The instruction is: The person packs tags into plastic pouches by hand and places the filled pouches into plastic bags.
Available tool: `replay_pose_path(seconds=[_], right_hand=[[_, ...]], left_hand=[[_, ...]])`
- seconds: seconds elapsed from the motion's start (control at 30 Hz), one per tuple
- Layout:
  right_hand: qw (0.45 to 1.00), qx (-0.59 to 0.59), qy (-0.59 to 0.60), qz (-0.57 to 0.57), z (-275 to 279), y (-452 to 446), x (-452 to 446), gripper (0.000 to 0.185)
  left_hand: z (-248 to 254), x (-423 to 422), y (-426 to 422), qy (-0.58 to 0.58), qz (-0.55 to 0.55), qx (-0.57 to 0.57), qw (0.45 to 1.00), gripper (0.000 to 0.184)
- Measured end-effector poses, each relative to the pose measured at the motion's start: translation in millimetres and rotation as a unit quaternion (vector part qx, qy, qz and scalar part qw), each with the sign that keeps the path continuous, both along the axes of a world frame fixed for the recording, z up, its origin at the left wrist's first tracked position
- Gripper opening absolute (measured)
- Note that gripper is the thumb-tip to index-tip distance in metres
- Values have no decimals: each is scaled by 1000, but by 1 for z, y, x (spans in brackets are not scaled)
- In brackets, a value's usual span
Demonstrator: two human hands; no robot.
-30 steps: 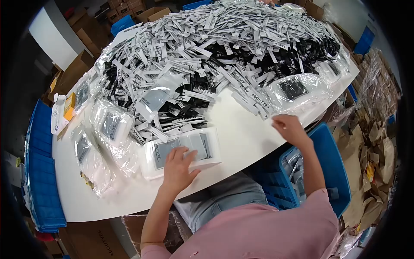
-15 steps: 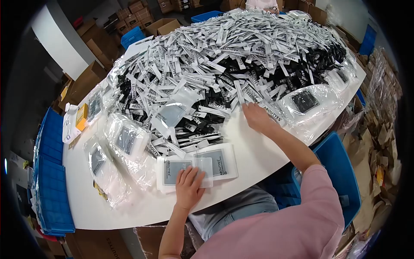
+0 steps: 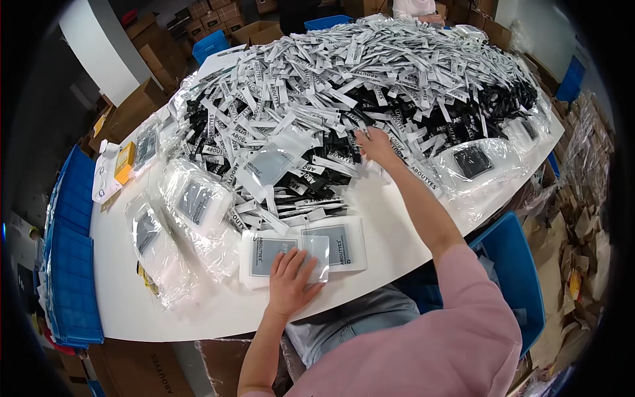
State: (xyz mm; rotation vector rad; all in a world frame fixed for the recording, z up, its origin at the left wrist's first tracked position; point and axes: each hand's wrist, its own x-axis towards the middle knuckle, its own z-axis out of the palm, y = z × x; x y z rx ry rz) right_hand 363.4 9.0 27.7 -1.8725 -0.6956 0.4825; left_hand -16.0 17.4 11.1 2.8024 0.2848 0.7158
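My left hand (image 3: pixel 289 281) lies with its fingers spread on a stack of frosted plastic bags (image 3: pixel 266 257) with grey printed panels marked ABOUTYES. A second stack of the same bags (image 3: pixel 345 245) touches it on the right, and a small clear bag (image 3: pixel 319 258) overlaps both. My right hand (image 3: pixel 376 145) is at the near edge of a large pile of slim white packets (image 3: pixel 370 56), beside some black packets (image 3: pixel 338 147). Its fingers are curled together against the pile; what they pinch, if anything, is too small to make out.
Clear-wrapped bundles of bags (image 3: pixel 197 202) lie on the left of the white table (image 3: pixel 397 228), another bundle (image 3: pixel 471 161) on the right. A blue bin (image 3: pixel 512 278) stands beside my right side. Blue crates (image 3: pixel 71 264) line the left. Across the table sits another person (image 3: pixel 415 9).
My right hand has moved up and left, from the white packets at the pile's edge toward the black ones. My left hand stays on the bags.
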Motion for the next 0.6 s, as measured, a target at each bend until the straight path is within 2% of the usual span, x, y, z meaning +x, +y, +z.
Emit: replay_pose_path(seconds=[0.03, 0.07, 0.13, 0.17, 0.23, 0.27, 0.33, 0.37, 0.4, 0.43, 0.5, 0.53, 0.57, 0.6], right_hand=[[987, -69, -148, 7, -21, 22, 11, 33], [947, -135, -292, 15, -43, 41, 20, 38], [931, -103, -351, -20, -49, 58, 12, 50], [944, -139, -300, -14, -47, 62, 18, 52], [990, -106, -90, -13, -31, 52, 23, 46], [995, -86, 33, -24, -18, 39, 20, 39], [989, -8, 142, 36, -14, 15, 24, 30], [970, 78, 228, 35, -23, 11, 22, 21], [962, 107, 252, 25, -10, -2, 6, 19], [951, 136, 276, 16, 12, -21, -16, 16], [974, 169, 149, 15, 19, -47, -44, 15], [973, 205, 105, -7, 22, -60, -65, 14], [968, 240, 61, -31, 18, -74, -86, 15], [967, 246, 59, -2, 1, -87, -103, 17]], left_hand=[[-1, -1, 0, -1, -2, 1, 1000, 53], [-2, -1, 1, -3, -4, 3, 1000, 53], [-4, -1, 2, -6, -5, 3, 1000, 52], [-5, -3, 2, -8, -6, 0, 1000, 52], [-7, -4, 3, -8, -8, -3, 1000, 53], [-7, -3, 3, -13, -11, -6, 1000, 53], [-7, -3, 5, -26, -15, -26, 999, 48], [-7, -4, 5, -35, -20, -45, 998, 43], [-9, -3, 6, -35, -15, -45, 998, 43], [-12, 0, 8, -73, -2, -78, 994, 35], [-8, 3, 10, -107, 19, -107, 988, 28], [-4, 6, 7, -108, 95, -239, 960, 24], [-1, 8, 6, -108, 168, -365, 909, 23], [-4, 11, 11, -154, 176, -398, 887, 24]])
